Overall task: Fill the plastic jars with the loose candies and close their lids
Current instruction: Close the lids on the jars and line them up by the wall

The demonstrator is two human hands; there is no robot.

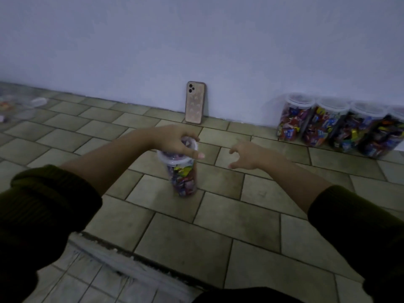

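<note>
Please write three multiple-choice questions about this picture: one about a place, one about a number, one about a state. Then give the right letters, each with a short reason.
1. Where is the phone?
A. flat on the floor
B. leaning upright against the wall
C. on a shelf

2. How many filled jars stand along the wall at the right?
A. two
B. four
C. seven

3. What is the right hand doing?
A. holding the phone
B. holding a candy
C. open, holding nothing

Answers:
1 B: the phone leans on the wall beyond the centre jar.
2 B: four jars show in the row, the last one cut by the picture's edge.
3 C: the right hand hovers beside the centre jar with its fingers spread, while the left hand grips the lid.
</note>
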